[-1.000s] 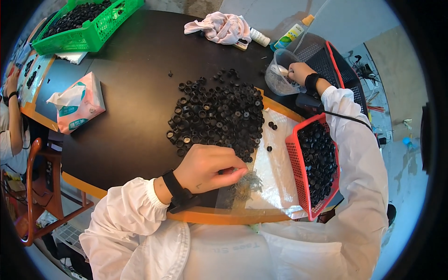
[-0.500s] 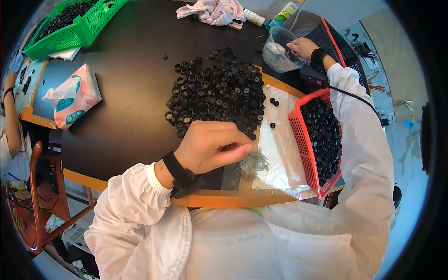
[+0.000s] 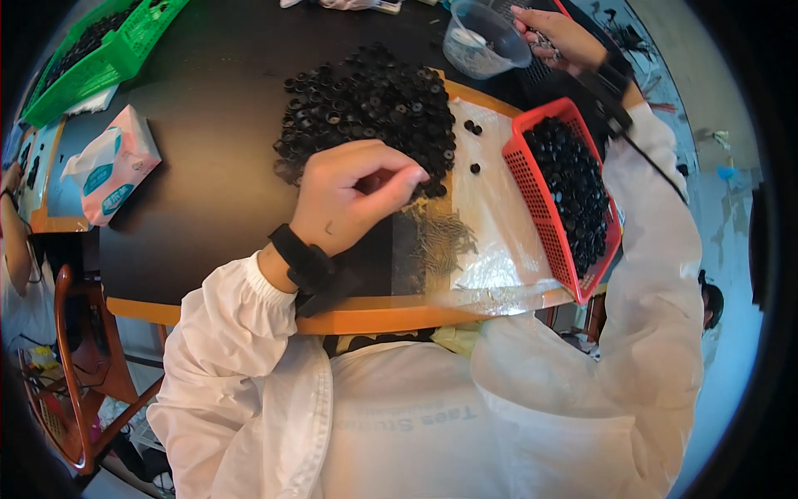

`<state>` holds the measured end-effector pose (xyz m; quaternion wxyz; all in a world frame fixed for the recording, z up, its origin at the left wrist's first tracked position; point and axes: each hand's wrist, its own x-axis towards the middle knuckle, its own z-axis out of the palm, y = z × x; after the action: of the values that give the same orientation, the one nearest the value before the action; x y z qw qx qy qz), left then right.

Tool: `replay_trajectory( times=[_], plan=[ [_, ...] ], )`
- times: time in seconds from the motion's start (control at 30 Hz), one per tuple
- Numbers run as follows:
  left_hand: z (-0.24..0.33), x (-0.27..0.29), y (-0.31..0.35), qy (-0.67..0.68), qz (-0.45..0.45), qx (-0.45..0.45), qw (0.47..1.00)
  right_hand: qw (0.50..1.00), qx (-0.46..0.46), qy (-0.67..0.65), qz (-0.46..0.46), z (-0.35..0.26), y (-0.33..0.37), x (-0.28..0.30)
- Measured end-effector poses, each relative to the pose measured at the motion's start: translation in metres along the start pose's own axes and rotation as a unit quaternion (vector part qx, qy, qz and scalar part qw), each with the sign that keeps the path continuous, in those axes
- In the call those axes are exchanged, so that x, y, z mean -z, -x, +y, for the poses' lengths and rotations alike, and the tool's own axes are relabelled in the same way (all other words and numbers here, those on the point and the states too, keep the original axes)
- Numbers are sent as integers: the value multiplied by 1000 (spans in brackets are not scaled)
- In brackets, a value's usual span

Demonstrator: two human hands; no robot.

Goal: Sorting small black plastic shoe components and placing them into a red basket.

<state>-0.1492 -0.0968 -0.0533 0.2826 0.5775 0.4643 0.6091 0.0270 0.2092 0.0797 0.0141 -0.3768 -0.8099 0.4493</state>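
Observation:
My left hand (image 3: 345, 191) hovers over the near edge of a heap of small round black caps (image 3: 366, 108). Its thumb and forefinger are pinched together; whatever may be between them is hidden. Close by lies a small pile of thin metal pins (image 3: 445, 241) on a clear plastic sheet. My right hand (image 3: 573, 41) is at the far right, fingers curled around a bunch of metal pins (image 3: 542, 46). It is just right of a clear round plastic tub (image 3: 507, 56), which has more pins and a white piece inside.
On the right stands a red basket (image 3: 544, 216) full of black parts, with a few loose caps (image 3: 474, 127) left of it. A tissue box (image 3: 137, 170) sits at left, a green basket (image 3: 100, 79) of black pieces at far left. Another person's arm (image 3: 17, 241) shows at the left rim.
My right hand has lifted out of the tub and moved right, now with metal pins in it. The whole view has shifted, and my left hand stays pinched near the heap.

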Motion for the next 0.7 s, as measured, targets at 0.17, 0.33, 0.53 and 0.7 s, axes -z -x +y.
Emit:
replay_trajectory(
  times=[0.17,0.33,0.53,0.7],
  plan=[
    [-2,-6,2,8,13,16,1000,983,-45,-175,-14,-16,116,-95],
    [6,-7,4,-27,-30,47,998,948,-148,-280,27,30,145,-202],
    [8,-20,10,-127,-281,-39,950,944,108,163,266,57,136,-244],
    [8,-13,19,-256,-239,30,936,917,178,293,203,61,137,-239]
  ],
)
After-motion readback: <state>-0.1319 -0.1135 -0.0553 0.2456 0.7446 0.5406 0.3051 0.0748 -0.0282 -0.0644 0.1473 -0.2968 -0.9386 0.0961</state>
